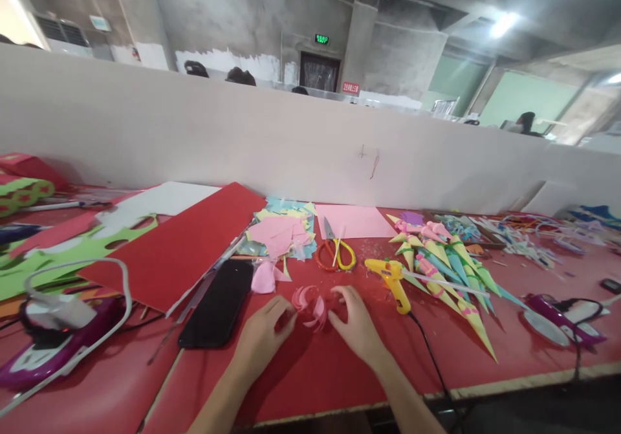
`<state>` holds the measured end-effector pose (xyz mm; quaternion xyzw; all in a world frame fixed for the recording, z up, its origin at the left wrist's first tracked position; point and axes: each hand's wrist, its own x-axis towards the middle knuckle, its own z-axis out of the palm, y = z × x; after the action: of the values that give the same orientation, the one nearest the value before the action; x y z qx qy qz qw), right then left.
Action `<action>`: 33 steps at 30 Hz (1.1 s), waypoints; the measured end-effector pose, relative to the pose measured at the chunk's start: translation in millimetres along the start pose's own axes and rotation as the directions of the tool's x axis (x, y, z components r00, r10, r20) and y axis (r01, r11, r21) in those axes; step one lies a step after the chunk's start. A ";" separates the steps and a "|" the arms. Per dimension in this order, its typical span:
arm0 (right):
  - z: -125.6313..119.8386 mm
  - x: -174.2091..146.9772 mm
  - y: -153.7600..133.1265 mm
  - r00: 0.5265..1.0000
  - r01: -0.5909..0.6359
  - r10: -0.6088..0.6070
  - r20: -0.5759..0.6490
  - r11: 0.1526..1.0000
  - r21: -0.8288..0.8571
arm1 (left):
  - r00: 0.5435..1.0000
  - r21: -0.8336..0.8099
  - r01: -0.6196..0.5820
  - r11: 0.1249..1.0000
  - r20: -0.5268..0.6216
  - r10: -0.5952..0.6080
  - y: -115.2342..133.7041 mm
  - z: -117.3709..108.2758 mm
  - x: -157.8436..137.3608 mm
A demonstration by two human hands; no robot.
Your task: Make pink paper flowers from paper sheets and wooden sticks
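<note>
Several curled pink paper pieces (317,311) lie loosely on the red table between my two hands. My left hand (266,327) rests just left of them, its fingers bent and a gap showing between thumb and fingers. From the right, my right hand (356,321) reaches toward the same pieces with thumb and fingers apart. Neither hand visibly grips anything. A rounded pink paper piece (263,278) lies beyond my left hand. Behind the curled pieces are scissors (336,253) with red and yellow handles. A yellow glue gun (395,282) with a glue stick lies beside my right hand.
A black phone (218,304) lies left of my left hand, near a red sheet (179,246). Paper scraps (281,230) and a pink sheet (356,220) sit toward the white partition (291,143). Paper cones (451,266) are piled right. Purple power strips (565,317) carry cables.
</note>
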<state>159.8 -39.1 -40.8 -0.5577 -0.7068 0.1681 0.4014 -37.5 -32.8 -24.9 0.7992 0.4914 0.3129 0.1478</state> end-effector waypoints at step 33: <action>-13.3 -9.0 -12.3 0.994 -0.051 0.050 0.092 0.999 0.006 | 0.960 -0.055 -0.013 0.998 0.278 0.028 11.6 2.4 2.6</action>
<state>162.3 -54.2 -27.5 -0.5655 -0.7094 0.2068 0.3664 -27.1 -35.8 -19.5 0.8362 0.4489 0.2116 0.2332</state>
